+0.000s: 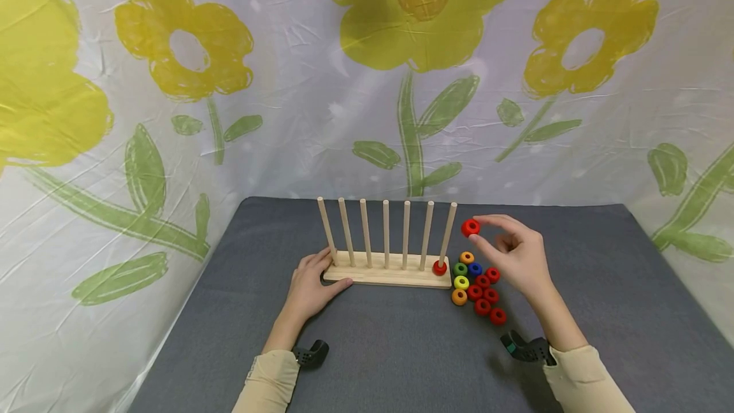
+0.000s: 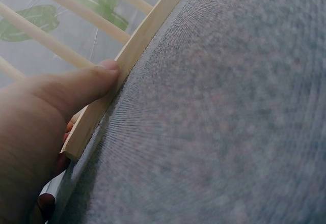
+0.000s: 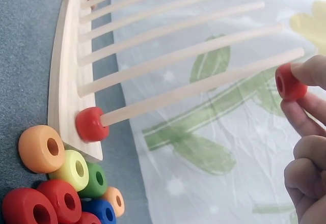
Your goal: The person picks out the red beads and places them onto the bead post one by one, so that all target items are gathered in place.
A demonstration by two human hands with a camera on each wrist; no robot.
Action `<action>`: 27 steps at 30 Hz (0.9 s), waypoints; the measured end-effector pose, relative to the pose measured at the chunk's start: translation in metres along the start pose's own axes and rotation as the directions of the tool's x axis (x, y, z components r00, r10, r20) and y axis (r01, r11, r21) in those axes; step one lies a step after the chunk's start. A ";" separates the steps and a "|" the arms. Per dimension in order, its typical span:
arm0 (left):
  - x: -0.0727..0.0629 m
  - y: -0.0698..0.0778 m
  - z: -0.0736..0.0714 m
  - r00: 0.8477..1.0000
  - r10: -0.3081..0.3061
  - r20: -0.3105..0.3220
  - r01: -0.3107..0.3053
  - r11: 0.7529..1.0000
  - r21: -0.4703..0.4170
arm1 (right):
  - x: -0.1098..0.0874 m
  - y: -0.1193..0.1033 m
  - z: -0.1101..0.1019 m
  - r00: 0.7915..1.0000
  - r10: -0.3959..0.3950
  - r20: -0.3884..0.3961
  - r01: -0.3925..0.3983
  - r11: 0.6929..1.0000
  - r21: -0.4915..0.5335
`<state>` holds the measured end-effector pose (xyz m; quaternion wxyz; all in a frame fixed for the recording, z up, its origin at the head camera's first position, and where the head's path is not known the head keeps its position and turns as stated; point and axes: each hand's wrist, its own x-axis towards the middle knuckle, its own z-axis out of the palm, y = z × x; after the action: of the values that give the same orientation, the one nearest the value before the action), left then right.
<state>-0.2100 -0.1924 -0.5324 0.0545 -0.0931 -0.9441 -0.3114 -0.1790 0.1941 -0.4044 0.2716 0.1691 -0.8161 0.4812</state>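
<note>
A wooden peg rack (image 1: 390,278) with several upright pegs stands on the table, and one red bead (image 1: 439,268) sits at the foot of its rightmost peg. My left hand (image 1: 309,287) grips the rack's left end; the thumb (image 2: 104,76) lies along the front edge in the left wrist view. Between thumb and fingertips my right hand (image 1: 518,257) pinches another red bead (image 1: 471,227), raised just right of the rightmost peg's top. In the right wrist view this held bead (image 3: 290,82) appears close to the tip of that peg (image 3: 204,86), apart from it.
Loose beads lie in a cluster off the rack's right end: several red ones (image 1: 483,306), orange (image 1: 459,297), yellow (image 1: 461,282), green (image 1: 460,269) and blue (image 1: 474,269). A dark grey cloth (image 1: 390,362) covers the table. Behind it hangs a flower-printed curtain (image 1: 298,113).
</note>
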 end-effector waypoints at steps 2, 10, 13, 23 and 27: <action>0.000 0.000 0.000 1.000 0.002 -0.001 -0.002 1.000 0.001 | 0.000 0.004 0.000 1.000 0.006 0.000 -0.006 1.000 -0.004; 0.001 0.001 -0.001 1.000 -0.001 0.005 0.001 1.000 -0.006 | 0.002 0.008 -0.003 1.000 0.026 -0.015 -0.026 0.999 -0.022; 0.000 0.001 -0.001 1.000 0.002 0.006 -0.002 1.000 -0.004 | 0.003 0.006 -0.004 1.000 0.021 -0.023 -0.021 1.000 -0.008; 0.000 -0.001 -0.001 1.000 0.008 -0.001 -0.008 1.000 -0.003 | 0.004 0.014 -0.003 1.000 0.020 -0.013 -0.020 0.999 0.032; 0.000 -0.001 0.000 1.000 0.008 0.001 -0.008 1.000 0.001 | 0.006 0.012 -0.004 1.000 -0.005 -0.020 0.006 1.000 0.024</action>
<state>-0.2104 -0.1930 -0.5326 0.0554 -0.0971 -0.9439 -0.3107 -0.1897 0.2031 -0.4077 0.2791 0.1698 -0.8070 0.4920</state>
